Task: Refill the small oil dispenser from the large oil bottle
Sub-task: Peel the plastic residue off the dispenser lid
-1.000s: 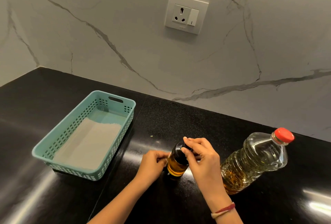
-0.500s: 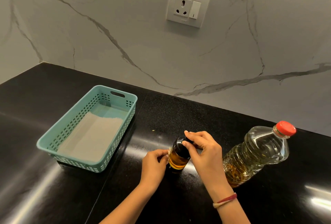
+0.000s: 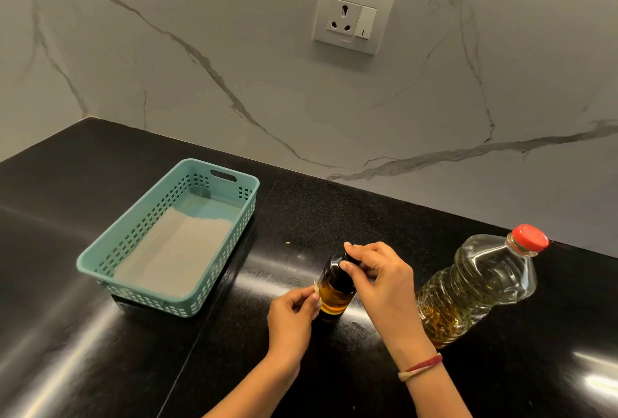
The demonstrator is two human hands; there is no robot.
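The small oil dispenser (image 3: 335, 294) stands on the black counter (image 3: 334, 217), a dark-topped glass bottle partly filled with amber oil. My left hand (image 3: 292, 314) holds its lower body from the left. My right hand (image 3: 381, 280) pinches the black cap on top with thumb and fingers. To the right stands the large oil bottle (image 3: 478, 283), clear plastic with a red cap (image 3: 530, 238), holding a small amount of oil at its base. It is apart from both hands.
A teal perforated basket (image 3: 133, 243) with a pale liner sits on the counter to the left. The marble wall behind carries a white socket and switch (image 3: 352, 16). A tiny green speck (image 3: 287, 242) lies on the counter behind the dispenser.
The view has tilted slightly, so everything sits a little lower and nearer. Both hands stay on the dispenser, and the right fingers have shifted a little around the cap.
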